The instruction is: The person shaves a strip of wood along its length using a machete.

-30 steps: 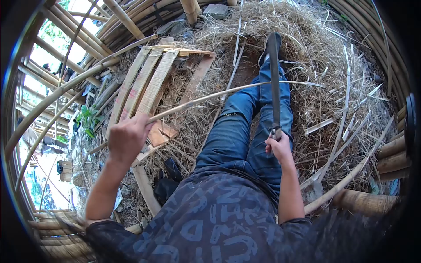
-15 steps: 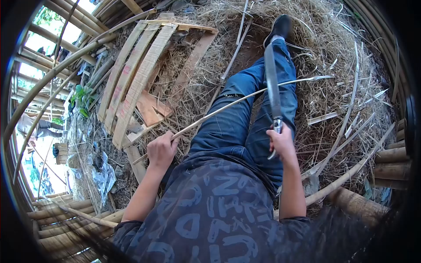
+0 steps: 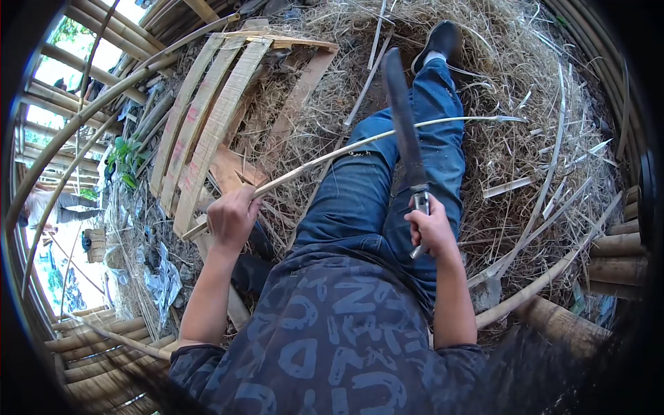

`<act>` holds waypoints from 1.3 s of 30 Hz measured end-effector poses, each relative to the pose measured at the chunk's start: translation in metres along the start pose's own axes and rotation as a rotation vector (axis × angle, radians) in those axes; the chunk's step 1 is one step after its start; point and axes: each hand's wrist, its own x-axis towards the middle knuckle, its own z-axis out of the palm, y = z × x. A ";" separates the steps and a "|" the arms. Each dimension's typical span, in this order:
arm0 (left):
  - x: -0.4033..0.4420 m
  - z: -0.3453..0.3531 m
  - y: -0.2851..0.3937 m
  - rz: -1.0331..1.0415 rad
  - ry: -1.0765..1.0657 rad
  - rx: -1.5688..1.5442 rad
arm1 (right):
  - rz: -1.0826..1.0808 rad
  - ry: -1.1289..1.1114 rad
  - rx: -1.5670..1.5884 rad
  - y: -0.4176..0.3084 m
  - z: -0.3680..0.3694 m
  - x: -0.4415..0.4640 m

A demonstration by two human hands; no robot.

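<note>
My left hand is closed round a long, thin, pale bamboo strip near its lower end. The strip slants up and right across my jeans, and its far end is frayed. In my right hand is the metal handle of a machete, gripped with the fingers wrapped round it. The long dark blade points up and a little left, crossing the strip's line over my legs. Whether blade and strip touch, I cannot tell.
A slatted wooden frame lies at the left on straw-like shavings. Loose split strips are scattered to the right. Bamboo poles edge the space, and a person is partly visible beyond the left-side poles.
My left hand has moved left and up with the bamboo strip. The machete has shifted left, its blade now tilting further left.
</note>
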 end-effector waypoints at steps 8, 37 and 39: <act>0.038 -0.017 0.019 0.037 0.003 0.023 | -0.096 -0.137 0.024 0.007 0.065 -0.001; 0.029 -0.047 0.063 -0.123 -0.231 -0.054 | -0.152 -0.062 0.075 0.025 0.069 -0.004; 0.029 -0.047 0.062 -0.171 -0.316 -0.086 | -0.179 -0.194 -0.039 0.026 0.075 -0.012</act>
